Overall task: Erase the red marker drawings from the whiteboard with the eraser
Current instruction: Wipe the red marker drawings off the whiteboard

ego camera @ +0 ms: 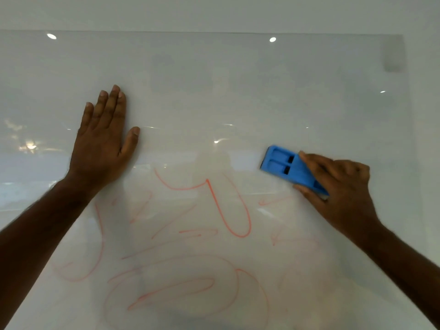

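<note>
A blue eraser (289,168) lies against the whiteboard (214,91) at the right of the frame, held by the right hand (342,186).

The eraser is tilted, its free end pointing to the upper left, and it sits just above and to the right of the red marker drawings (214,210). The right hand grips its lower right end, with fingers curled over the top edge and the thumb under the lower edge. The drawings fill the lower middle of the frame: one bright red loop in the centre, and around it many paler, smeared curves down to the bottom edge. The left hand (102,144) rests flat on the board at the upper left, its four fingers straight and close together, the thumb spread to the side, just above the drawings. The upper part of the board shows only bright reflections of lights.
</note>
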A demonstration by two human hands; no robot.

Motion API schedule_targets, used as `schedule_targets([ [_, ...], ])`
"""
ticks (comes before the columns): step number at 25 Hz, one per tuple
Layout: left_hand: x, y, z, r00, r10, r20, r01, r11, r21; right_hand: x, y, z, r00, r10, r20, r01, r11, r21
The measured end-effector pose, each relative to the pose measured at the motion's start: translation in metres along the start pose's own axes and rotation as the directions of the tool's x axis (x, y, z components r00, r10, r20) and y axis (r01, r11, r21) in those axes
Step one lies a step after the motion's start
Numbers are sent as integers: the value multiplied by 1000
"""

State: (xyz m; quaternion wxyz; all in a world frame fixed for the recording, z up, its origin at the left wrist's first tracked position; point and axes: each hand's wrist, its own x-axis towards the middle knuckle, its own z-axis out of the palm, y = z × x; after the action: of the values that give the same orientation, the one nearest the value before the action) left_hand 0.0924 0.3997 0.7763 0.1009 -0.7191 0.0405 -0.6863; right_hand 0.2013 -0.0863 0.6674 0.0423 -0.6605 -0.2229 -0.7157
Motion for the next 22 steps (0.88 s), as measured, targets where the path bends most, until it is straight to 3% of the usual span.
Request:
schedule_targets([
  [5, 0, 1, 2, 1000, 1, -11, -1, 1000, 4, 50, 35, 1, 959, 283, 14, -282, 951, 123],
  [7, 0, 1, 2, 1000, 2, -13, -2, 1000, 5, 64, 24, 6, 948, 317, -11, -309, 931, 195],
  [10, -2, 1, 2, 1000, 1, -20, -1, 1000, 5, 64, -11, 11, 976, 217, -23, -208, 955, 210],
  [13, -1, 0, 2, 1000, -3, -8, 3, 1000, 4, 31, -44, 10, 1000, 24, -16, -21, 987, 159],
  [17, -1, 0, 0, 1000, -8, 3, 8, 1000, 3, -12, -36, 3, 978, -210, -1, 210, 976, 59],
  [19, -1, 1, 0, 1000, -6, 3, 6, 1000, -1, -7, -11, -1, 972, -235, 16, 234, 971, 41],
  [22, -2, 0, 1, 1000, -6, -9, 6, 1000, 12, 24, 17, -3, 992, -122, 45, 118, 989, 85],
])
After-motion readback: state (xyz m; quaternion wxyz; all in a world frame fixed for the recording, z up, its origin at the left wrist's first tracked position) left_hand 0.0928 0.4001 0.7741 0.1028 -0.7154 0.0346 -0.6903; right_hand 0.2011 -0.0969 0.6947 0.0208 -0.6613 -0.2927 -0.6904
